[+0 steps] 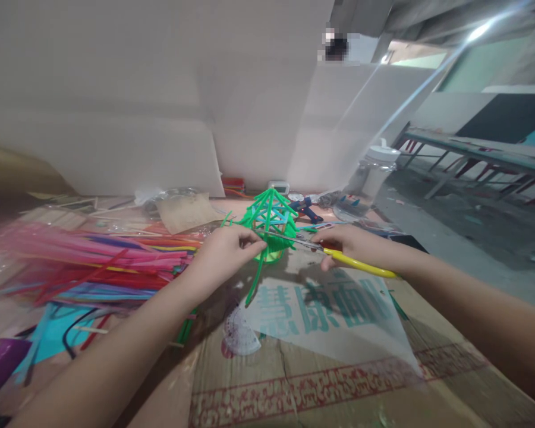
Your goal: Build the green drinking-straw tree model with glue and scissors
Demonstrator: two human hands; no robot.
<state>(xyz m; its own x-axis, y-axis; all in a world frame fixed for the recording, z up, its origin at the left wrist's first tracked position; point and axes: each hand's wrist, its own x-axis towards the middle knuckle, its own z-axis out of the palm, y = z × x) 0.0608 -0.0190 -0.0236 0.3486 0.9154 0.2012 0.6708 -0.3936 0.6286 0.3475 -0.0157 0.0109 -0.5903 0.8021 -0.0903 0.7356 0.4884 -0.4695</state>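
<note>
A small green cage-like structure [273,217] with a peaked top stands at the middle of the table. My left hand [234,249] is at its left front, with thumb and fingers pinched on a green strip [255,282] that hangs down from the structure. In my right hand [345,241] is a pair of scissors [361,263] with yellow handles. Their metal blades point left across the front of the structure, close to my left fingertips. Whether the blades touch the strip cannot be made out.
Bundles of pink, red and blue strips [129,255] lie at left. A clear protractor [241,333] rests on the printed board [232,392]. Behind are a glue gun [310,209] and a lidded clear jug [372,178]. A purple object [2,362] sits at lower left.
</note>
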